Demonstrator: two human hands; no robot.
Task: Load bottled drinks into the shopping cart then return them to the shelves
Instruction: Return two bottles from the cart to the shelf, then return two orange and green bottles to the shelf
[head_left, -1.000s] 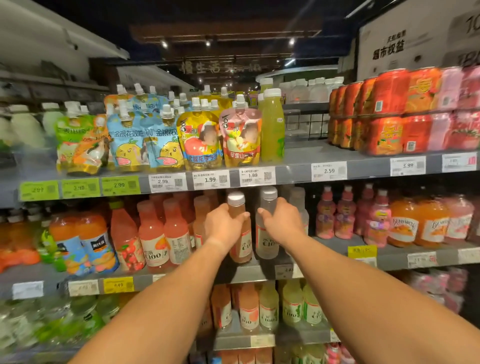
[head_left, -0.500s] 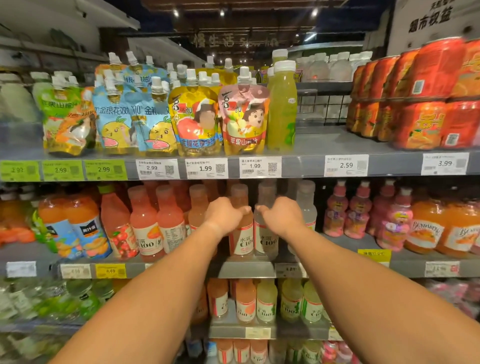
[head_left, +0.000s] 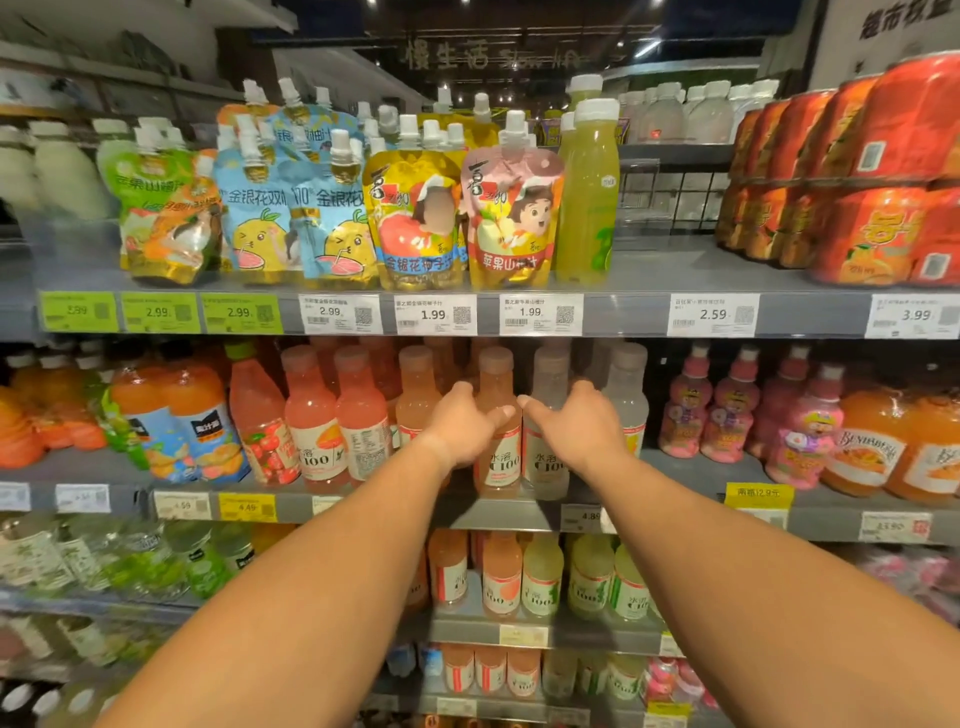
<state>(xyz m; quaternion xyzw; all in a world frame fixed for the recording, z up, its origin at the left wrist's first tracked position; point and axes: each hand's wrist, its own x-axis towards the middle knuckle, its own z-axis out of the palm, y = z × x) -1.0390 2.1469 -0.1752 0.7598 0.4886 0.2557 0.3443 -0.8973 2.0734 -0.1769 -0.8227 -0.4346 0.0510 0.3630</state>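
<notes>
left hand (head_left: 464, 427) gripping peach bottle (head_left: 497, 415), right hand (head_left: 576, 426) gripping clear bottle (head_left: 545, 410)

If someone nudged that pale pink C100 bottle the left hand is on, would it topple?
Probably somewhat tippy: the pale pink plastic C100 bottle stands tall and narrow at the grey shelf edge. It looks full, so likely heavy for its size. Neighbouring bottles stand close, which should limit sideways falls.

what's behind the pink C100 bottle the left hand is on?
Behind the pink C100 bottle, held by the left hand, more capped bottles recede in shadow. How many stand there, and the shelf's back, cannot be seen.
</notes>
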